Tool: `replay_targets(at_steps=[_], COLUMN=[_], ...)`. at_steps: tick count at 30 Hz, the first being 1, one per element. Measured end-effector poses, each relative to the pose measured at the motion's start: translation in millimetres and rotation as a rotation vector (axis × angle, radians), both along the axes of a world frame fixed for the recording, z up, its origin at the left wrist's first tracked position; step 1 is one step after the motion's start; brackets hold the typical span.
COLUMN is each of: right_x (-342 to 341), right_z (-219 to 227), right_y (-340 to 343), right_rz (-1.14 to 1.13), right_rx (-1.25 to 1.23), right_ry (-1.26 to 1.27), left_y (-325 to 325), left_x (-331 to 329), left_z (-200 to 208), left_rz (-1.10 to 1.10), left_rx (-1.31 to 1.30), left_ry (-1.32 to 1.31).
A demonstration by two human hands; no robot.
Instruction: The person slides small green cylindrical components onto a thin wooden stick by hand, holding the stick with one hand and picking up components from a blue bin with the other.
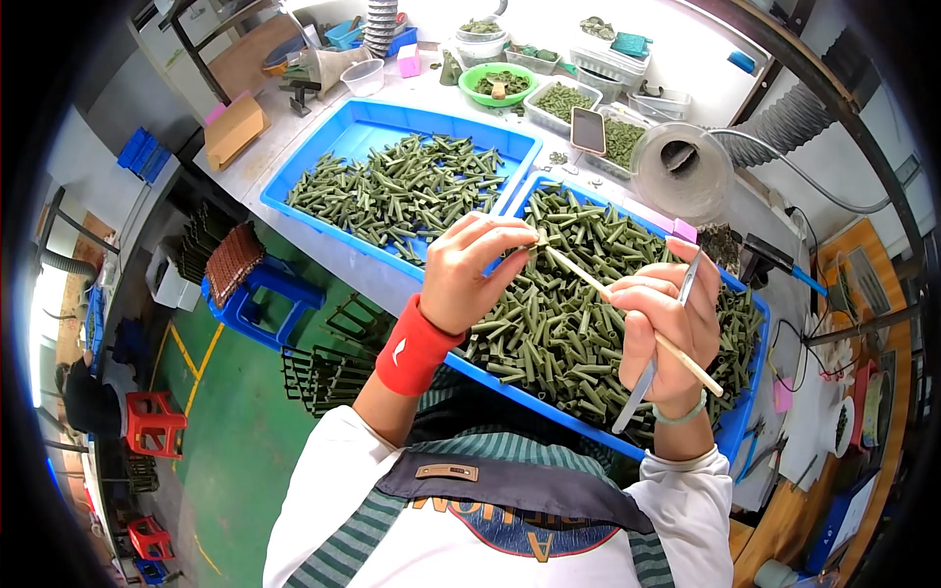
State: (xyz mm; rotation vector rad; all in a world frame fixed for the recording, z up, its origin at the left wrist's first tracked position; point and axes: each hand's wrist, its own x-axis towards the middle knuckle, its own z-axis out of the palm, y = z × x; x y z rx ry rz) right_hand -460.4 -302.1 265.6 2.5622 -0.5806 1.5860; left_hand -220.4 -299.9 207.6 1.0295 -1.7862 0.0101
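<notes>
My left hand [475, 260], with a red wristband, pinches a small green piece [538, 238] in its fingertips. The tip of a thin wooden stick [578, 271] meets that piece. My right hand [671, 318] grips the stick and also holds a flat metal tool with a narrow blade [635, 397], which points down and toward me. Both hands are above the right blue tray [588, 431], heaped with short dark green tubes [549, 338]. Beyond my left hand, another blue tray [377, 122] holds more green tubes. My fingertips partly cover the pinched piece.
Along the back of the table stand a green bowl [472, 78], a clear tub of green bits [564, 101], a phone [588, 130] and a clear extraction hood [683, 167]. A blue stool [260, 304] is at the left, near dark racks [333, 377].
</notes>
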Motion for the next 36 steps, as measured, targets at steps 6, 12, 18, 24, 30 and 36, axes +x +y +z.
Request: replay_targets(at_steps=[6, 12, 18, 24, 30, 36], right_x=[0, 8, 4, -6, -3, 3], right_z=[-1, -3, 3, 4, 3, 1], right_y=[1, -2, 5, 2, 0, 1], right_rz=[0.046, 0.049, -0.016, 0.043, 0.021, 0.229], right_rx=[-0.002, 0.041, -0.081, -0.029, -0.038, 0.074], right_ry=[-0.042, 0.012, 0.116, -0.089, -0.045, -0.044], left_y=[-1, 1, 1, -1, -3, -1], left_x=[-1, -5, -6, 3, 0, -4], left_z=[1, 7, 7, -5, -5, -2], left_rz=[-0.010, -0.008, -0.006, 0.005, -0.041, -0.088], left_rx=[-0.021, -0.071, -0.051, 0.051, 0.087, 0.102], left_ry=[0.000, -0.048, -0.103, -0.005, 0.141, 0.217])
